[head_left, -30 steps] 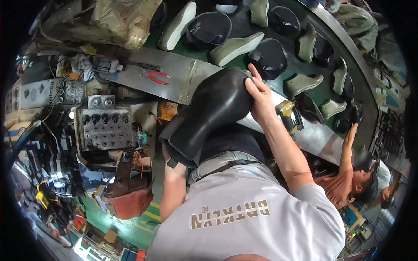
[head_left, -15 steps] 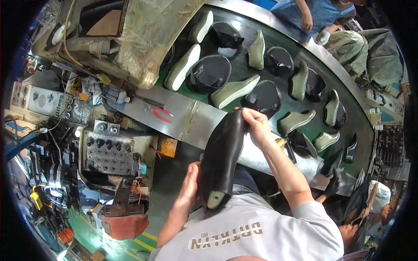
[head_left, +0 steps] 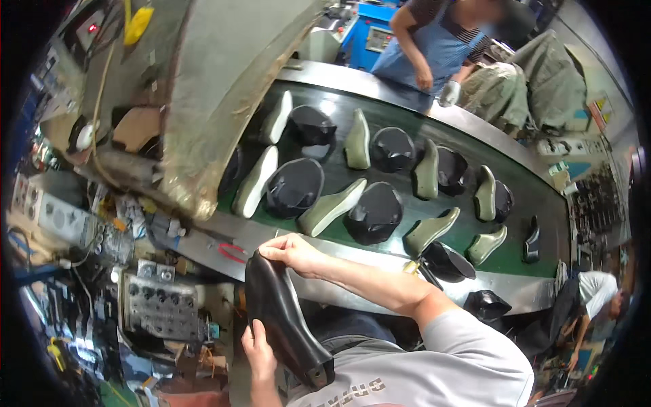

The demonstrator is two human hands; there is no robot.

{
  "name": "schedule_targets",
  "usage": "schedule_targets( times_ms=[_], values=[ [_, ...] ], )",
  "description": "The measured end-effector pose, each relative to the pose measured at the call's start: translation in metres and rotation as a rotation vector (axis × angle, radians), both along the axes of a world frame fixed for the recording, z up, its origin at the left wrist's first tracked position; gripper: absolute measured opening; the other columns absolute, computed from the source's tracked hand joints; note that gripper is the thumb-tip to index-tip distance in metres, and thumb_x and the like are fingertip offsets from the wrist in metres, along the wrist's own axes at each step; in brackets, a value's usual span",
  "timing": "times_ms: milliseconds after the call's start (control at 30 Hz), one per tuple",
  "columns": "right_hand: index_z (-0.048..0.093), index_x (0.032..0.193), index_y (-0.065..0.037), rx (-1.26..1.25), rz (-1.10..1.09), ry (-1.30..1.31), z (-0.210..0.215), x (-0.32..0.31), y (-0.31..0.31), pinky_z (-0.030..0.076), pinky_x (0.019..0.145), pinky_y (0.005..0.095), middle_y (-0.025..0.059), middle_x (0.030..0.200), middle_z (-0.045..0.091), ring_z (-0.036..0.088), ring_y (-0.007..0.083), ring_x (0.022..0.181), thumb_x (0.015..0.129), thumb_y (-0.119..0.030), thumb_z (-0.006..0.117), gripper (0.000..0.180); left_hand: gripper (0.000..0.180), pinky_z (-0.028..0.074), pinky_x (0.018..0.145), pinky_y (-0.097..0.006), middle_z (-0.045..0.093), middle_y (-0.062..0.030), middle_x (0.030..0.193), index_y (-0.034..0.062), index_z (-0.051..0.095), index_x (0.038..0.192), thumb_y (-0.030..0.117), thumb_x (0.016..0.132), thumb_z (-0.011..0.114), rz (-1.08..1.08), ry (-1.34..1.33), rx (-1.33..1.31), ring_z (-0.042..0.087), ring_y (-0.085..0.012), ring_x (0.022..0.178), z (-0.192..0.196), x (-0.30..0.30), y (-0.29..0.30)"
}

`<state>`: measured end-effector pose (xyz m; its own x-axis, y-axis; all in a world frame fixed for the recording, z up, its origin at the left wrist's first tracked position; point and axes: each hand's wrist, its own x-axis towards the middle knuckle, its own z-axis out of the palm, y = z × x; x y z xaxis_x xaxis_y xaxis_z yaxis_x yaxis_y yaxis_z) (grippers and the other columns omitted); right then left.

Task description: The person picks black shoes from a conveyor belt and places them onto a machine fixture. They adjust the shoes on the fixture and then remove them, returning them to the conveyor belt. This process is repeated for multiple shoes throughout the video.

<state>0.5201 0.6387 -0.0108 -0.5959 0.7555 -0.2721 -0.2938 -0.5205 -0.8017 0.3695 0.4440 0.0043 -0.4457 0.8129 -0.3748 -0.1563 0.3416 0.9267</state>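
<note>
I hold a black leather boot upper on its last (head_left: 281, 319) in front of my chest, toe up and heel end down by my shirt. My right hand (head_left: 293, 252) grips its toe end from above. My left hand (head_left: 259, 353) supports its side lower down. Just beyond it runs a green conveyor belt (head_left: 542, 203) with a steel rim, carrying several pale green shoe lasts (head_left: 331, 207) paired with black leather uppers (head_left: 374, 214).
Another person in a blue apron (head_left: 434, 47) stands at the belt's far side. A second person (head_left: 600, 295) sits at the right. A grey control box (head_left: 159, 305) and red-handled pliers (head_left: 232, 252) lie at my left. A brown cover (head_left: 203, 102) overhangs the belt's left end.
The boot swung from lying across my chest to standing more upright and lower left. My view tilted up, showing more of the belt and the person beyond it.
</note>
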Motion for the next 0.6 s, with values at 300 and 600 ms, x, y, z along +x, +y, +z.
schedule_targets(
  times_ms=[300,600],
  values=[
    [0.061,0.087,-0.003,0.393,0.061,-0.097,0.064,-0.166,-0.03,0.04,0.063,0.0223,-0.0072,0.076,0.053,0.045,0.0025,0.073,0.098,-0.028,0.06,0.027,0.032,0.032,0.054,-0.027,0.041,0.0032,0.067,0.0011,0.052,0.08,0.024,0.103,0.049,0.283,0.439,0.182,0.036,-0.0071,0.063,0.022,-0.089,-0.037],
    [0.054,0.077,-0.011,0.465,0.363,0.078,0.128,-0.369,-0.1,0.032,0.06,0.0198,-0.0099,0.072,0.048,0.038,0.0009,0.065,0.094,-0.024,0.066,0.025,0.032,0.043,0.067,-0.022,0.059,0.0012,0.085,0.0001,0.059,0.096,0.024,0.105,0.041,0.668,0.032,0.327,0.05,-0.0039,0.074,0.089,-0.235,-0.129]
  ],
)
